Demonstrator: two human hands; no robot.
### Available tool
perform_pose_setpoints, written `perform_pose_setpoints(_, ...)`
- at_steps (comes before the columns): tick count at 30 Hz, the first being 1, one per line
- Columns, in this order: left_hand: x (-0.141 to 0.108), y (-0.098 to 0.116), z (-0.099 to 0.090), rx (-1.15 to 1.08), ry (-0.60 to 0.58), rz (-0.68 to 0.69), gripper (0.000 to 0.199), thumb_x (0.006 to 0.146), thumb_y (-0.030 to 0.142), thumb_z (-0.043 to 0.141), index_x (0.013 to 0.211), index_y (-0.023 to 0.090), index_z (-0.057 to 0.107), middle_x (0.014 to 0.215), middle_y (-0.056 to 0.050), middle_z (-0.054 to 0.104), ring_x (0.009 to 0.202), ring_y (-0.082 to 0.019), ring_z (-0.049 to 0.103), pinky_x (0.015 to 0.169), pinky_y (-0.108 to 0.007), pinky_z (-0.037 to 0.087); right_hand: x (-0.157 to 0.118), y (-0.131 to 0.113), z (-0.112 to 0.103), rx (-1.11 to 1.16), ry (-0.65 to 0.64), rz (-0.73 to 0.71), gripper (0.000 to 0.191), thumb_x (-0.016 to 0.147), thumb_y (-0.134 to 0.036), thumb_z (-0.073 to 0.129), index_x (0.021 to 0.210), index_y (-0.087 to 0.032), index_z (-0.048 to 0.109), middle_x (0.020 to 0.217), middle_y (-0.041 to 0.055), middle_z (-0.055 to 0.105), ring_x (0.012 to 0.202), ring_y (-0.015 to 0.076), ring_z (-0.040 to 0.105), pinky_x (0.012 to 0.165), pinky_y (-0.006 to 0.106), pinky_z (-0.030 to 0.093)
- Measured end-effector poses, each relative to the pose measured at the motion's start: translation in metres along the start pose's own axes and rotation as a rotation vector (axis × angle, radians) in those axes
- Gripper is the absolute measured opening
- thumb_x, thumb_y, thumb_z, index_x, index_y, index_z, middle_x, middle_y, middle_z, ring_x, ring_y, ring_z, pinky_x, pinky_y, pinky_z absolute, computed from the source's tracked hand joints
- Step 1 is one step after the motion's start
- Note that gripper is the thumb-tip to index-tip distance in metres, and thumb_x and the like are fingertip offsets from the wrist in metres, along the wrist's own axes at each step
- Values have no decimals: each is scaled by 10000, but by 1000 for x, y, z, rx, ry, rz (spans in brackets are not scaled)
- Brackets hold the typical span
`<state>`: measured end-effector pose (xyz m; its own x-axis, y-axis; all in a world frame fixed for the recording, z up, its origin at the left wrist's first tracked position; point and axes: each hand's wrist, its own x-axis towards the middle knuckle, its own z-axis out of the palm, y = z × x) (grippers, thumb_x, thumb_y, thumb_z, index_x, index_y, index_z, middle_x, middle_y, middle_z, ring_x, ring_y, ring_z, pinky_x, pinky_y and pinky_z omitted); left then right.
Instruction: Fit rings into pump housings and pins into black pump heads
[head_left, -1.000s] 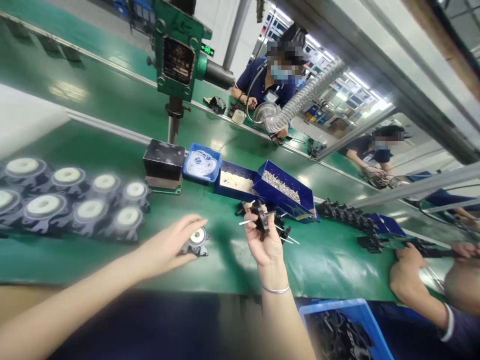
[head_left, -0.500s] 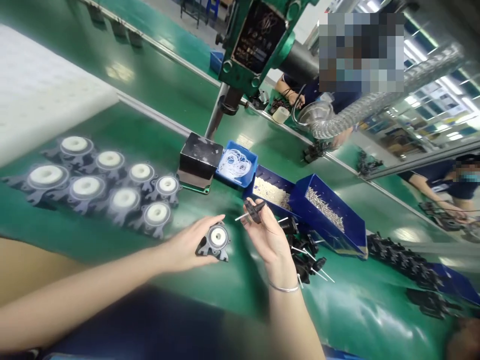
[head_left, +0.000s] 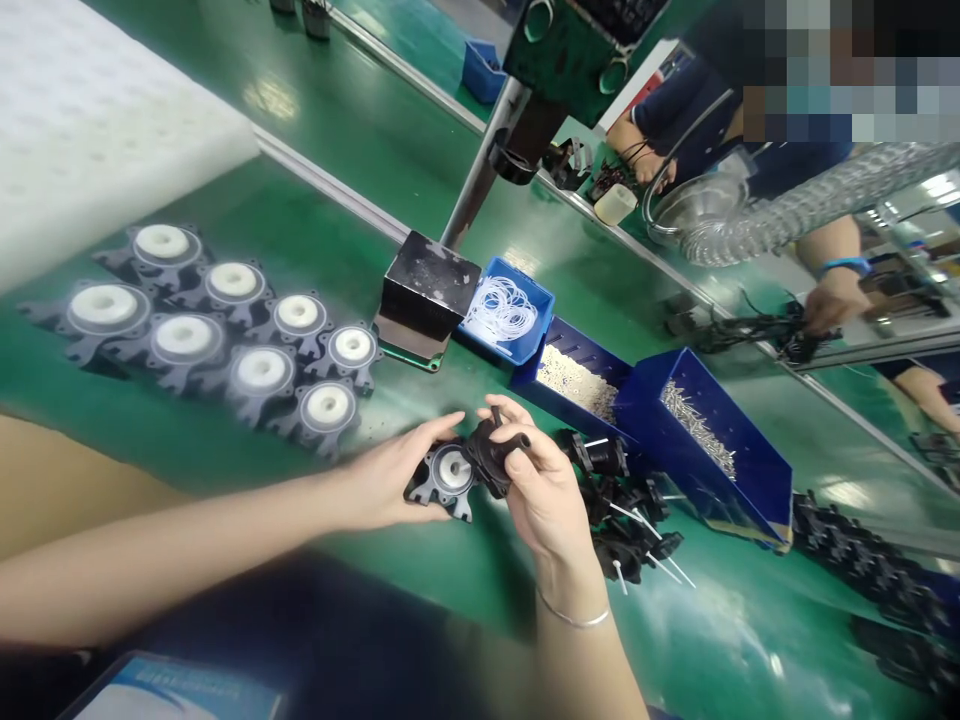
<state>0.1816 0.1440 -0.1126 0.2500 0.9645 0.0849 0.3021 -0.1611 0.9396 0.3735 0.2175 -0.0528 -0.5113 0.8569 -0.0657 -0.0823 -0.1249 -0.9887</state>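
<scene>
My left hand is closed round a dark bracket-like part with a white disc in its middle. In my right hand is a black housing with a short spout, gripped between thumb and fingers. The housing is right beside the disc part, over its right edge; whether they touch is hard to tell. Two rows of similar white-disc parts lie to the left. Just right of my right hand, a pile of black pieces with white rods sits on the green table.
Behind the hands stand a black block by a metal post, a light-blue bin of clear rings, a blue bin of small pale pieces and another blue bin of screws. Co-workers' hands are across the table.
My right hand has brought the black housing against or close to the disc part and turned it, so its spout now shows. The camera view has shifted.
</scene>
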Motion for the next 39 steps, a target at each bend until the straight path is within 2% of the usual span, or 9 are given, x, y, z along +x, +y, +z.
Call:
perform_pose_setpoints(6,3,7,-4,25,-12,1,972,773,378,795,1524,204,202,1505,-166,447,1344,-305,503,1126,-445,439,0,5,5,-105,-16,-15,130,880,-391,720,962,-297,757,1364,57,502,1263,276,507,1120,476,379)
perform_pose_setpoints(10,3,6,-3,42,-12,9,973,766,339,802,1520,209,202,1523,-167,423,1356,-308,489,1122,-447,440,-5,-4,8,-329,-61,-109,95,916,-307,676,978,-309,747,1362,52,495,1292,271,475,1118,465,386)
perform_pose_setpoints(13,1,4,-2,30,-12,20,984,774,319,799,1526,203,174,1484,-172,469,1330,-301,518,1104,-442,455,-13,-6,10,-518,-109,-178,178,889,-235,699,1047,-314,719,1398,54,460,1340,284,428,1147,483,354)
perform_pose_setpoints(15,0,3,-1,25,9,61,995,780,307,797,1529,202,151,1454,-175,495,1314,-299,533,1094,-438,464,-18,-1,11,-571,-83,-170,280,870,-226,716,1129,-312,651,1409,71,452,1359,290,407,1147,507,350)
perform_pose_setpoints(17,0,0,0,25,42,166,919,791,292,790,1502,209,213,1428,-172,510,1311,-298,532,1090,-432,464,-21,8,12,-586,-35,-148,283,877,-237,705,1124,-292,578,1400,92,456,1352,291,419,1121,531,373)
perform_pose_setpoints(19,1,-3,0,36,62,270,731,817,280,767,1418,217,357,1390,-165,524,1292,-289,542,1081,-418,469,-23,17,14,-611,-1,-162,187,894,-245,675,1015,-260,533,1379,102,459,1329,293,444,1092,547,391)
perform_pose_setpoints(21,1,-6,1,44,60,318,570,834,276,750,1323,217,462,1337,-157,546,1265,-279,557,1068,-404,478,-25,24,16,-676,17,-207,154,909,-247,646,916,-239,492,1350,104,460,1317,291,445,1078,547,393)
perform_pose_setpoints(26,2,-11,3,27,64,321,541,809,262,769,1271,193,496,1301,-170,548,1291,-284,529,1073,-402,469,-27,27,22,-810,55,-271,162,929,-237,613,865,-230,465,1315,104,454,1313,270,422,1087,527,370)
perform_pose_setpoints(39,6,-8,-4,41,-7,248,585,741,259,820,1232,213,506,1233,-118,586,1198,-286,582,1007,-391,477,-21,28,21,-805,13,-300,174,957,-295,571,860,-227,443,1304,124,465,1294,250,444,1060,477,394)
